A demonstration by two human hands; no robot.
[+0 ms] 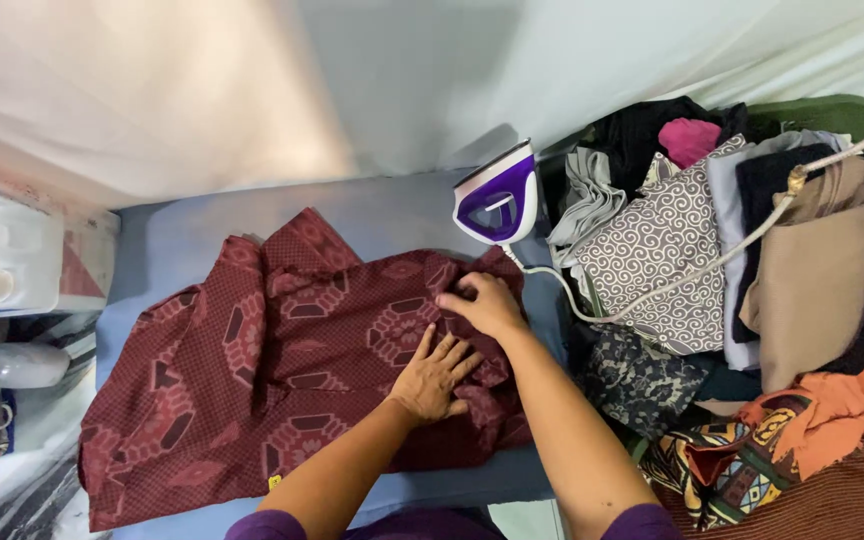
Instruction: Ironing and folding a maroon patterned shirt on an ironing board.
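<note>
While pressing flat on the dark red shirt (282, 350) to smooth it: left hand (435, 378) open, right hand (487, 303) pinching cloth (iron (497, 200) parked upright, safe).

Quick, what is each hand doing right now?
Left hand: open, flat on the maroon shirt.
Right hand: fingers bent, pinching the shirt's cloth.
</note>
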